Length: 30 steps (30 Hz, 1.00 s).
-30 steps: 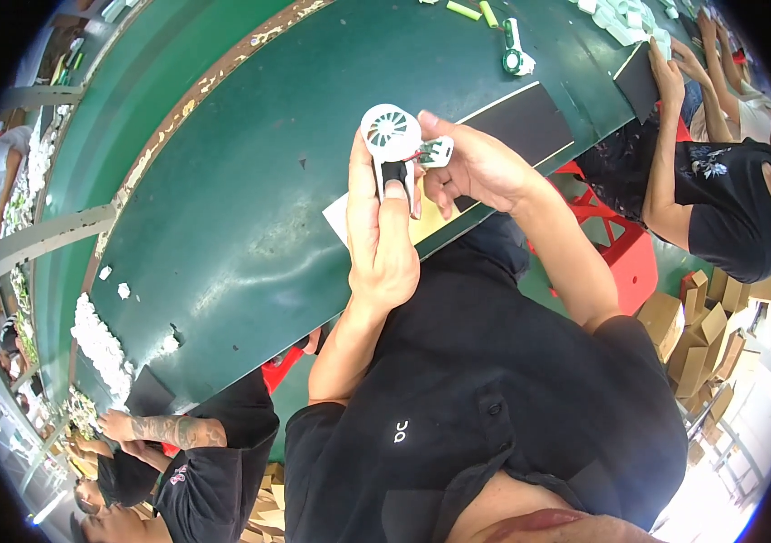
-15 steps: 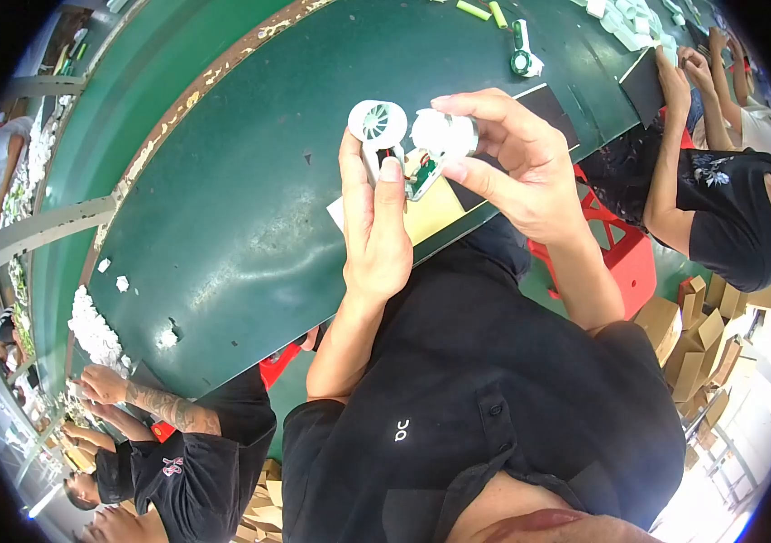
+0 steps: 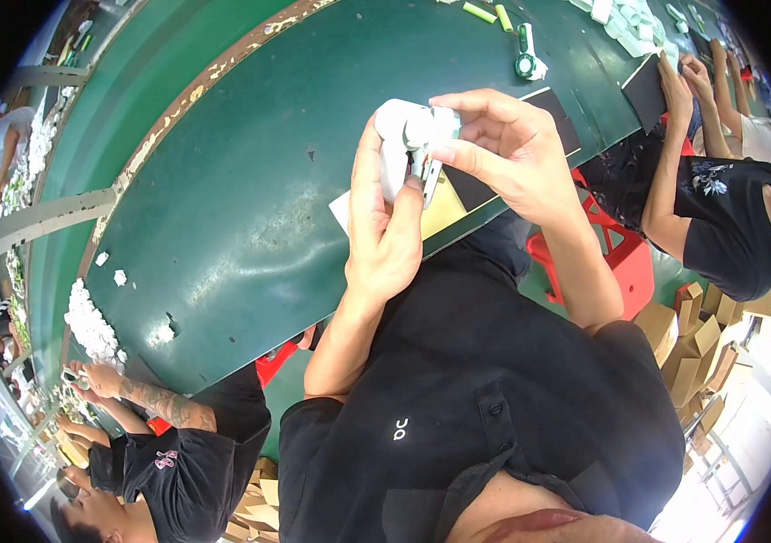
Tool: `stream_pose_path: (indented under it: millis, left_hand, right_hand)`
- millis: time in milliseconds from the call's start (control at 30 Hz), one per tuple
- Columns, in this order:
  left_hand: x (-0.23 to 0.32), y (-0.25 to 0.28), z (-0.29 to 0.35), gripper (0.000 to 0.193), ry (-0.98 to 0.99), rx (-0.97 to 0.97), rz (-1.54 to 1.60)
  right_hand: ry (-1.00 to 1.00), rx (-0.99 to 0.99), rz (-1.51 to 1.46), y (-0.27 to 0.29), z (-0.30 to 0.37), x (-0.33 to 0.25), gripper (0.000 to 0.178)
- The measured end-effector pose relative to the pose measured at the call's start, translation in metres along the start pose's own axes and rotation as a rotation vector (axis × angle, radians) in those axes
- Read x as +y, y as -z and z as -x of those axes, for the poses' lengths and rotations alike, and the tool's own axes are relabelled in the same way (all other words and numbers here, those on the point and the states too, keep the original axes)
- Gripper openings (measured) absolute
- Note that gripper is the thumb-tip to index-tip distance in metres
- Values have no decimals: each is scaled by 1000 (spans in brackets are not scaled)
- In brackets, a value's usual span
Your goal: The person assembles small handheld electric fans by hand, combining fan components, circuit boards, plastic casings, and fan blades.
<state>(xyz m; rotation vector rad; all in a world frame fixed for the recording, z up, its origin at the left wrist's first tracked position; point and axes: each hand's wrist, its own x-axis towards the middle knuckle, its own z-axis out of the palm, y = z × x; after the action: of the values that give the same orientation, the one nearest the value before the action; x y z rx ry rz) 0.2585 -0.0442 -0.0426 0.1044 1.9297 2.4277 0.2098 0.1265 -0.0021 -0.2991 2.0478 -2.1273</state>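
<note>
Above the table, my left hand (image 3: 378, 240) is closed round the white casing half (image 3: 392, 163) of a small handheld fan, the thumb pressing near its handle. My right hand (image 3: 519, 163) pinches the round head of the other half (image 3: 443, 128) between thumb and fingers. The two halves stand partly apart, their heads touching or nearly so, with a dark gap and some inner parts showing between the handles. Under the hands lie a yellow sheet (image 3: 442, 210) and a dark pad (image 3: 474, 190) at the table's near edge.
On the green table (image 3: 249, 181) lie a white-and-green fan (image 3: 526, 56), yellow-green cylinders (image 3: 480, 12), a heap of pale green parts (image 3: 625, 27) and a white pile (image 3: 91, 324). Co-workers sit on both sides. A red stool (image 3: 621, 267) and cardboard boxes (image 3: 698, 344) stand at right.
The left-hand half has turned, so its round grille no longer faces up. My right hand has moved slightly left, bringing the two halves closer together. The circuit board is now mostly hidden.
</note>
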Motion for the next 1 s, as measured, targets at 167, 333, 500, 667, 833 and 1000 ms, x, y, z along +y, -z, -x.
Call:
stream_pose_path:
  millis: [167,333,500,667,833,1000]
  left_hand:
    - [8,-2,-1,58,26,-49,262]
    - [-1,0,-2,59,-31,14,218]
    - [-5,2,-4,61,-132,33,-2]
    - [-6,4,1,63,-141,41,13]
    - [-7,0,3,62,-169,90,43]
    - [-3,-8,6,63,-216,110,11]
  right_hand:
    - [-21,33,22,2,-2,2,34]
    - [-25,8,123,7,-5,-2,34]
    - [-68,-41,154,12,-8,-11,34]
    - [-76,-104,139,12,-10,-16,34]
    - [-28,-116,142,14,-10,-14,34]
    - [-35,-103,55,15,-14,-5,32]
